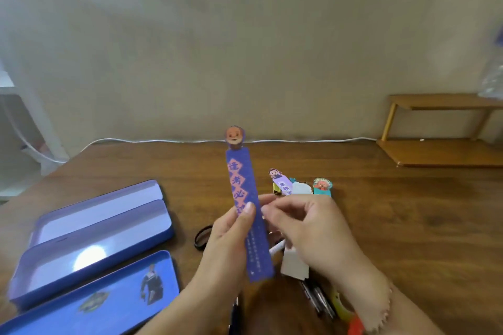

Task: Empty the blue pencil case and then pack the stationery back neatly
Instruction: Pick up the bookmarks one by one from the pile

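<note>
Blue pencil case (pixel 89 242), a tin one, lying open near the left edge of the counter (pixel 381 226), with its tray (pixel 92 304) set in front, by the near left corner. Nothing to see inside the case. Pictures on the tray's bottom, no stationery in it.

Purple bookmark (pixel 246 212) held up above the middle of the counter, cartoon head on top. Left hand (pixel 231 236) pinching it partway up, thumb on the front. Right hand (pixel 307 228) with curled fingers at its right edge, fingertips touching or pinching it; cannot tell which.

Probably thin card: very light, bendy, easy to crease. Best held flat by the long edges, not by the head, and laid flat in the case.

More bookmarks (pixel 299 185) lying past the right hand, toward the far edge. Pens (pixel 318 299) near the front edge. A black hair tie (pixel 202 236) just left of the left hand. A white cable (pixel 163 141) along the far edge, a wooden shelf (pixel 441 130) at the far right corner.
</note>
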`<state>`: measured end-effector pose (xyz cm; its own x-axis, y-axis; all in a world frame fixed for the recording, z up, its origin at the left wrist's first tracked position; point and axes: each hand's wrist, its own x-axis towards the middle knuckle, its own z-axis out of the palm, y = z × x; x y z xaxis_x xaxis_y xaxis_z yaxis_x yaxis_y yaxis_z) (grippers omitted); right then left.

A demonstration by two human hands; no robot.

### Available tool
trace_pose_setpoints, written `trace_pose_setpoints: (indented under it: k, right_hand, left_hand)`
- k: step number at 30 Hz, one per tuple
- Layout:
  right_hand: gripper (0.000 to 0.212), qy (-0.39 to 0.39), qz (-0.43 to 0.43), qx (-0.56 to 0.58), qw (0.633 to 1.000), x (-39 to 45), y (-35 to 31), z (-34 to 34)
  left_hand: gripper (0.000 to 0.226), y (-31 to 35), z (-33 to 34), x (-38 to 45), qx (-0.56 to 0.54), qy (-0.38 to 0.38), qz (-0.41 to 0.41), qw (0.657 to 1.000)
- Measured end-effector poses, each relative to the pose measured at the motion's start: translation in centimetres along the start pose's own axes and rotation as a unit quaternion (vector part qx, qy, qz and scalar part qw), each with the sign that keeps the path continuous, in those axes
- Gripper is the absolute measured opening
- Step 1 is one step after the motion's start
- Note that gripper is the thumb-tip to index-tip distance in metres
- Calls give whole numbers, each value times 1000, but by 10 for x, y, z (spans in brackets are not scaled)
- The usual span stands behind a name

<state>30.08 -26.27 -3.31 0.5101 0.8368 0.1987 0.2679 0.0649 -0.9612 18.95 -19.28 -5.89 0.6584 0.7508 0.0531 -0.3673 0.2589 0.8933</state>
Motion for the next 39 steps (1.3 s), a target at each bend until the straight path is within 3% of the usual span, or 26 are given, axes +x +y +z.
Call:
trace_pose_setpoints:
  k: [1,3,4,6,9,13,16,19,22,24,28,30,32,34,35,37,39]
  right_hand:
    - [17,55,-18,-104,993,6,3,-10]
    - [27,157,14,-354,922,17,11,-37]
    - [30,176,71,-428,884,21,14,-49]
    - [32,156,186,-466,851,26,21,-65]
    - [35,90,256,-396,877,34,37,-72]
    - [25,97,262,-334,900,41,47,-72]
    - [17,137,254,-256,923,43,45,-76]
    - [25,213,198,-110,950,37,27,-86]
    - [29,120,133,91,980,24,4,-70]
    - [26,65,102,125,985,18,-1,-47]
    - [16,81,37,42,995,15,6,-16]
    - [13,82,25,32,996,15,8,-11]
    - [20,72,21,15,997,14,7,-10]
    - [33,103,7,-78,992,17,8,-20]
    - [37,129,20,-177,976,20,10,-31]
    - [39,136,107,-395,902,24,11,-54]
    - [37,76,199,-468,858,24,16,-65]
  left_hand:
    - [31,2,-3,2,-14,9,-12,1000]
    - [34,8,-9,5,-23,23,-30,999]
    - [34,10,-10,6,-27,28,-41,998]
    - [34,11,-13,7,-28,32,-76,996]
    - [35,8,-12,7,-1,16,-114,993]
    - [38,7,-10,6,12,-7,-119,993]
    - [40,6,-9,7,8,-14,-113,993]
    - [31,6,-7,7,-6,-25,-128,991]
    - [31,6,-5,5,-20,-53,-135,989]
    - [33,6,-4,2,-29,-73,-142,987]
    - [41,5,-4,-3,-14,-142,-163,976]
    - [41,2,-4,-3,-2,-138,-161,977]
    - [36,0,-5,-3,2,-131,-161,978]
    - [33,2,-6,-3,-3,-127,-173,977]
    - [34,3,-7,-2,-5,-120,-181,976]
    - [34,6,-8,-1,-8,-101,-191,976]
    - [31,6,-9,1,-27,-91,-187,978]
